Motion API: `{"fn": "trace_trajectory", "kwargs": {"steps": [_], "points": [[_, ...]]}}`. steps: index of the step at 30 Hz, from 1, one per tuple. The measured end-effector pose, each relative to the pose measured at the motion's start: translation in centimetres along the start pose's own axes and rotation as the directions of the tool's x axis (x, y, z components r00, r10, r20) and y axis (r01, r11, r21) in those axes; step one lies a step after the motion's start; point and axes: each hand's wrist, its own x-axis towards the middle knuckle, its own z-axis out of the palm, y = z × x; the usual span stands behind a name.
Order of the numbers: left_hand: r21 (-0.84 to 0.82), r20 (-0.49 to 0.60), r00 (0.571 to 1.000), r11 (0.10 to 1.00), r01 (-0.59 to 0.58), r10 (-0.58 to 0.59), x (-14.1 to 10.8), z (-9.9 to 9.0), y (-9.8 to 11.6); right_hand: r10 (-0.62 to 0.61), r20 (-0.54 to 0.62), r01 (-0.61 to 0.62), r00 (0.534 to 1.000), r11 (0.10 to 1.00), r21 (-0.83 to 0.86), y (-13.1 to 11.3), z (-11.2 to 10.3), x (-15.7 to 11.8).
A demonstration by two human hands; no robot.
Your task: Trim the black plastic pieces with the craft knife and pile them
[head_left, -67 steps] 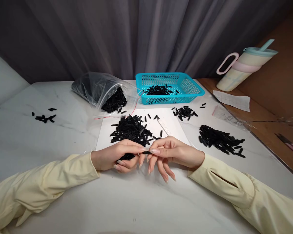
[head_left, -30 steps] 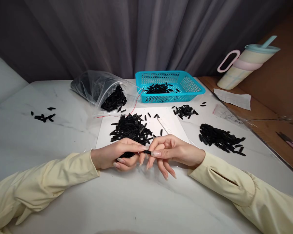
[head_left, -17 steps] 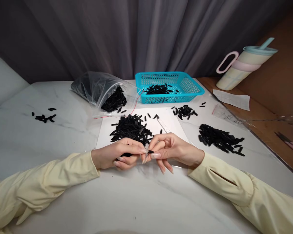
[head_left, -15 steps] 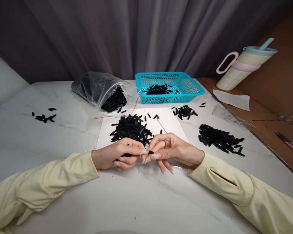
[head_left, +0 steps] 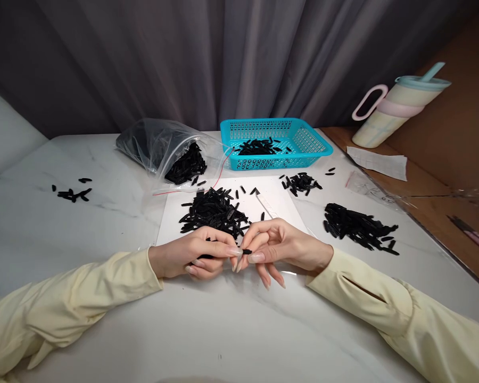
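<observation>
Between the fingertips of both hands is one small black elongated piece (head_left: 247, 251), its kind too small to make out. My left hand (head_left: 203, 252) pinches its left end with thumb and forefinger, and more black pieces show dark inside the curled fingers. My right hand (head_left: 277, 247) pinches the other end, with its lower fingers hanging loose. Just beyond the hands, a heap of the same black pieces (head_left: 213, 213) lies on a white sheet (head_left: 170, 213). A pale strip with a black tip (head_left: 266, 206) lies on the sheet right of the heap.
Behind stand a blue basket (head_left: 279, 162) with black pieces and a clear zip bag (head_left: 151, 143) spilling more. Other piles lie right (head_left: 359, 229), back right (head_left: 302, 183) and far left (head_left: 74, 194). A tumbler (head_left: 399, 111), paper (head_left: 377, 162) and pink-handled scissors (head_left: 473, 234) are at the right.
Both hands stay almost in place, pinching the small black piece, which shows slightly differently between the fingertips. The view has shifted a little; the piles look the same.
</observation>
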Motion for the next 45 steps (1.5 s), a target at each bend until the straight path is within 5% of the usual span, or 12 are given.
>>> {"fn": "trace_trajectory", "kwargs": {"steps": [22,36,45], "points": [[0.070,-0.036,0.999,0.997,0.039,-0.036,0.0,0.3,0.3,-0.088,-0.037,0.088,0.995,0.996,-0.004,0.1,-0.1,0.1],[0.094,-0.044,0.999,0.996,-0.009,0.013,-0.2,0.4,0.0,-0.027,-0.062,0.019,0.998,0.992,-0.122,-0.7,-0.1,-0.3],[0.144,-0.156,0.979,0.983,-0.109,0.132,-0.1,0.9,-0.4,-0.033,-0.224,-0.022,0.974,0.970,-0.241,-1.5,1.5,-0.7]]}}
